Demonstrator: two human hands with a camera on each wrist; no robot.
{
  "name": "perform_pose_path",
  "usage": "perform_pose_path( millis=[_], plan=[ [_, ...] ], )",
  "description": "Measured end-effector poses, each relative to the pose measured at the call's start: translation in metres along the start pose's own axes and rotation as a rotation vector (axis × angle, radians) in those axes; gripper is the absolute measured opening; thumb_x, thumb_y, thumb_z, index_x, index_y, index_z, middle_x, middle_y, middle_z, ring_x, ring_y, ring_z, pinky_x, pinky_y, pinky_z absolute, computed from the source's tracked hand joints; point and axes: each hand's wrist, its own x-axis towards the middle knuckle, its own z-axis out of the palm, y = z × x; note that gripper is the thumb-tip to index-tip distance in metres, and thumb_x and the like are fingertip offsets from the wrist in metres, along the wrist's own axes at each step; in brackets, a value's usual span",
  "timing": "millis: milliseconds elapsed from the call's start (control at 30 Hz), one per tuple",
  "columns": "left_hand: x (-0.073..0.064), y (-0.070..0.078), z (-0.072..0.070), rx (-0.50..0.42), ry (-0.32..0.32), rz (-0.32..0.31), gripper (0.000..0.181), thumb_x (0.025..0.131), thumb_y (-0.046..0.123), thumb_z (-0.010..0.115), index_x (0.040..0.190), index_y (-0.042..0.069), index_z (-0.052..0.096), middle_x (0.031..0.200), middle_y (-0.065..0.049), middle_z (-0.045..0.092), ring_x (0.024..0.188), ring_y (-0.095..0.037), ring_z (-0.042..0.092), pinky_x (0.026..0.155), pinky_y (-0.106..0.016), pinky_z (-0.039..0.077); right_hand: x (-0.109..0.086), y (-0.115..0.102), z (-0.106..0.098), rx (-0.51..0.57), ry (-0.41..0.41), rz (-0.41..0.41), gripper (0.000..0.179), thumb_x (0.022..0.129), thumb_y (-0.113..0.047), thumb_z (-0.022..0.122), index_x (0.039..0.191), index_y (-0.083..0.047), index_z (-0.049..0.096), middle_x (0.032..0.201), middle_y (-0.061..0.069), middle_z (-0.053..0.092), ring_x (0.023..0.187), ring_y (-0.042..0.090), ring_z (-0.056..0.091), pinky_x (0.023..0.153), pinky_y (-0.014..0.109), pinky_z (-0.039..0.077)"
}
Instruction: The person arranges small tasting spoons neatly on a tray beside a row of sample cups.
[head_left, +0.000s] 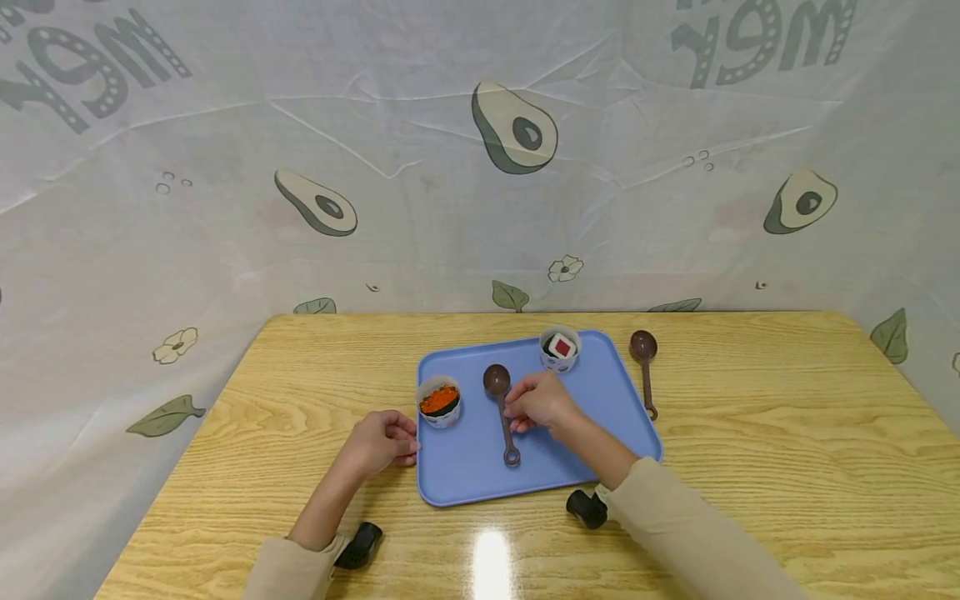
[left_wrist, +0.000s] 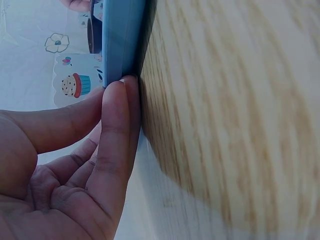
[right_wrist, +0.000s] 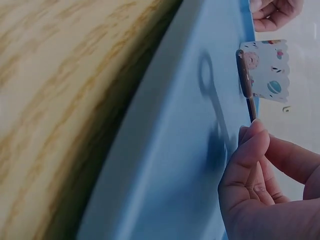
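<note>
My right hand pinches the handle of a brown measuring spoon between thumb and fingertips. The spoon lies over the middle of a blue tray, its round bowl toward the back. In the right wrist view, the handle of that spoon stands off the tray surface and casts a shadow on it. At the tray's left edge, my left hand grips the rim, with the thumb on one side and fingers on the other. Just behind it stands a paper cup holding an orange-topped sushi piece.
Another paper cup with a white-and-red sushi piece stands at the tray's back right. A second brown spoon lies on the wooden table right of the tray. Behind the table hangs a printed cloth.
</note>
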Motion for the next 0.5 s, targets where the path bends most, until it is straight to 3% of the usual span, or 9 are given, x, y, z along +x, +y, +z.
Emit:
perform_pose_path(
  millis=[500],
  plan=[
    [0.0003, 0.0007, -0.0003, -0.013, -0.009, -0.001, 0.012, 0.08, -0.015, 0.058, 0.091, -0.012, 0.054, 0.07, -0.012, 0.054, 0.058, -0.016, 0.059, 0.058, -0.03, 0.056, 0.0003, 0.0005, 0.0026, -0.019, -0.006, 0.019, 0.011, 0.074, 0.018, 0.06, 0.082, 0.011, 0.059, 0.058, 0.011, 0.055, 0.04, 0.012, 0.052, 0.039, 0.021, 0.048]
  ],
)
